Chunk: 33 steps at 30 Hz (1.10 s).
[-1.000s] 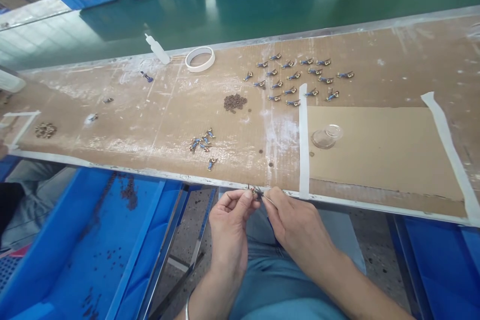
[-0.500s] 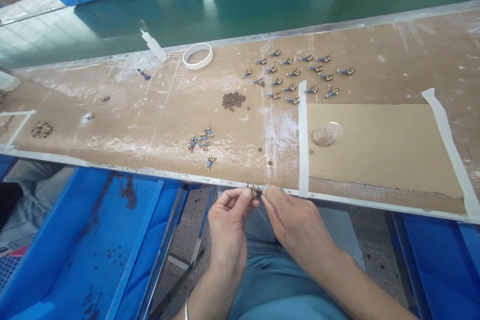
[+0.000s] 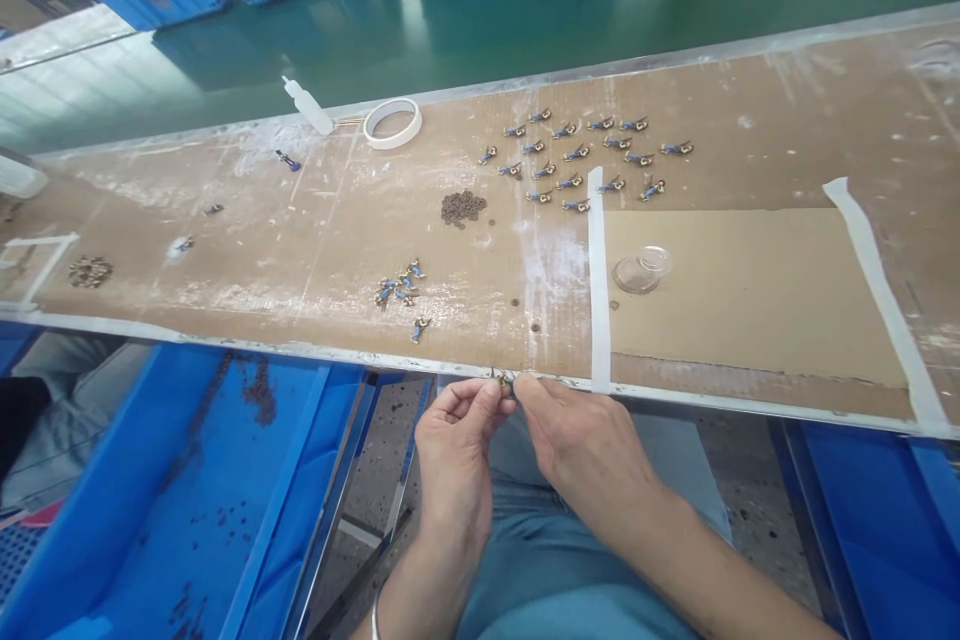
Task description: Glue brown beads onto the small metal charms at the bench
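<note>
Left hand [image 3: 454, 440]: pinches figurine [image 3: 502, 384] — near edge of table [image 3: 337, 210]
Right hand [image 3: 581, 430]: fingers bunched beside it — cannot tell what they hold

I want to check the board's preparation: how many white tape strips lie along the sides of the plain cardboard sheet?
2: left strip, nearer the right hand, and right strip, on opposite sides of the cardboard sheet. None seems hidden.

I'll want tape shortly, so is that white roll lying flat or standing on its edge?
Lying flat: the white roll rests on the cardboard-covered table with its round opening facing up.
</note>
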Available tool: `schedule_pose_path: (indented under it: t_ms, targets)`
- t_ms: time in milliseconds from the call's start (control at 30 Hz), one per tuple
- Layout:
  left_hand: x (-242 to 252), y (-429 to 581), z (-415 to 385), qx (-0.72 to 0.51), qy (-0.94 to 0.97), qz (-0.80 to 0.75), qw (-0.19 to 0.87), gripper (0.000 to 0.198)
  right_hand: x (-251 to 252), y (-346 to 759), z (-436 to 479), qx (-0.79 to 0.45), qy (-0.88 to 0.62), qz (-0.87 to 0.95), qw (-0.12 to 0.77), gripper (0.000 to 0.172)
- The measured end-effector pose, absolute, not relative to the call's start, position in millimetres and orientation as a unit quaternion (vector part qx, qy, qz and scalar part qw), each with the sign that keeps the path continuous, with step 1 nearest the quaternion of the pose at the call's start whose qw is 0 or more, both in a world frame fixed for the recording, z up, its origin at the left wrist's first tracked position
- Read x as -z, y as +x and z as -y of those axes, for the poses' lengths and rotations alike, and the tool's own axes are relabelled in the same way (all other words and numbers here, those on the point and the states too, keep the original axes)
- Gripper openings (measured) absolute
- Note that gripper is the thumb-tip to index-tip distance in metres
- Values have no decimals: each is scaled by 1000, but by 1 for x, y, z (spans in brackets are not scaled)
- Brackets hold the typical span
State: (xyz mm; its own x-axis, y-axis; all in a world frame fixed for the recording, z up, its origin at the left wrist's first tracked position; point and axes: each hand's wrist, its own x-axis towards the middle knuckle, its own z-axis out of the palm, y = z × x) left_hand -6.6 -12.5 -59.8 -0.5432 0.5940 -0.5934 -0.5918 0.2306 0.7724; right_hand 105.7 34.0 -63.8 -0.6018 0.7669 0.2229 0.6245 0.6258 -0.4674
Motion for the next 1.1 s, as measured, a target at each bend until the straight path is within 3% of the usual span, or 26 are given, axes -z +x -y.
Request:
schedule_pose_path:
  t_ms: [233, 833, 1100]
  targets:
    - [61, -7, 14, -622, -16, -603, 499, 26, 67, 109, -32, -153, -424, 864, 227, 20]
    - [60, -9, 13, -618, -38, -603, 503, 29, 70, 115, -33, -286, -413, 835, 223, 19]
    - [62, -10, 12, -619, -31, -601, 505, 27, 72, 115, -34, -261, -400, 850, 222, 20]
